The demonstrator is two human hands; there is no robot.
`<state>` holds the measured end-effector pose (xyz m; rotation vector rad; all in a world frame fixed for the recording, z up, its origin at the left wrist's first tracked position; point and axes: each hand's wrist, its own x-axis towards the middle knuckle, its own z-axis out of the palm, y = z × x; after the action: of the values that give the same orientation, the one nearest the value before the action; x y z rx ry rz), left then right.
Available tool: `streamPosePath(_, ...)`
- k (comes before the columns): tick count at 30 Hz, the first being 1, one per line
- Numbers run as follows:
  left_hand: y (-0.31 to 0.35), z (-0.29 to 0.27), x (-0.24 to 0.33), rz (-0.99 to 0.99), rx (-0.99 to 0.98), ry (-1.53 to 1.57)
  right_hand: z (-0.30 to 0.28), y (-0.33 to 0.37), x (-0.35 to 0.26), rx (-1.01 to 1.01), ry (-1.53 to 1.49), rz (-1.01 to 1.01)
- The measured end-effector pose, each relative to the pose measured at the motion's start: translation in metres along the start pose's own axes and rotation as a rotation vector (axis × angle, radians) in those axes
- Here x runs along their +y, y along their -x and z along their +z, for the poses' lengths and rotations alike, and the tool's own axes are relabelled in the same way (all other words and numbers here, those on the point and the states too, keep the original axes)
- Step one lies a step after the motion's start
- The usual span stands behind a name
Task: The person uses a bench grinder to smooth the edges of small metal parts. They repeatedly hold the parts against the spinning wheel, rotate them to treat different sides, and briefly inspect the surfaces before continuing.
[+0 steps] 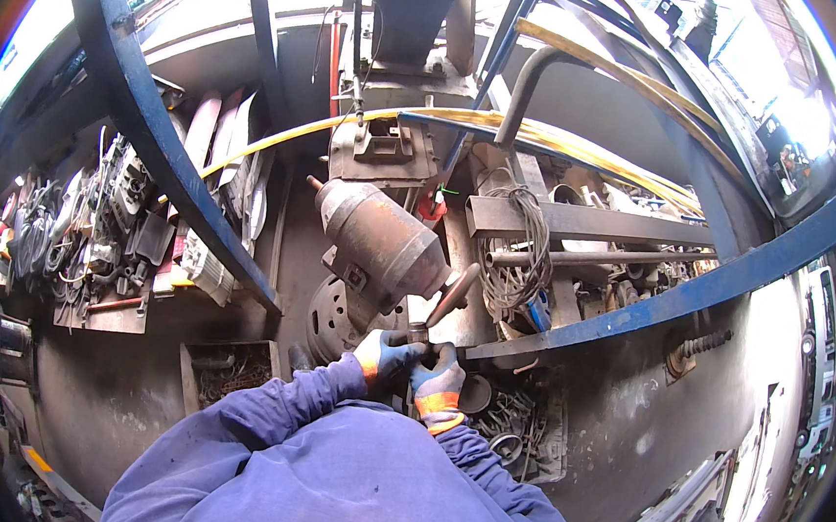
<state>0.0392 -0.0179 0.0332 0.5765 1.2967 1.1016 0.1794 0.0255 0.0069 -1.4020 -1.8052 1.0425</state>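
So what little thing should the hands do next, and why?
Maybe ease the right hand aside a little: it and the left hand sit close together near the drum, so I can't tell what, if anything, is between them.

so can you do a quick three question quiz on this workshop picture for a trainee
1. True or false: the left hand and the right hand both wear gloves with bare, uncovered fingers.

2. Fill in: in the picture, the coiled cable is to the ____ of the large rusty cylinder.

3. What colour is the long beam that slants up to the right from near the hands?
a) green
b) blue
c) red

Key: 1 false, the gloves cover the fingers; 2 right; 3 b.
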Motion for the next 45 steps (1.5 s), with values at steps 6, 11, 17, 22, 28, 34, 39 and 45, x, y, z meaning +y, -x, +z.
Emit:
streamPosePath(6,0.001,0.002,0.007,0.004,-0.030,-0.012,-0.005,-0.001,-0.012,0.009,0.088,0.021)
streamPosePath(11,0.004,0.000,0.007,-0.051,-0.161,0.160,-0.016,0.000,-0.009,0.030,0.061,-0.120)
streamPosePath(17,0.016,-0.022,-0.025,-0.041,-0.436,0.382,-0.048,0.009,-0.021,-0.175,-0.107,-0.172)
streamPosePath(22,0.034,-0.014,-0.019,-0.080,-0.348,0.283,-0.070,0.021,-0.028,-0.308,-0.067,-0.183)
streamPosePath(28,0.046,-0.022,-0.023,-0.164,-0.398,0.369,-0.060,0.031,-0.011,-0.272,-0.203,-0.133)
streamPosePath(34,0.048,-0.021,-0.015,-0.021,-0.422,0.375,-0.055,0.035,-0.026,-0.297,-0.325,-0.050)
streamPosePath(39,0.047,-0.036,0.007,-0.062,-0.423,0.273,-0.049,0.039,-0.033,-0.260,-0.385,0.026)
streamPosePath(45,0.043,-0.064,0.027,0.009,-0.537,0.045,-0.030,0.063,-0.054,-0.042,-0.274,-0.080)
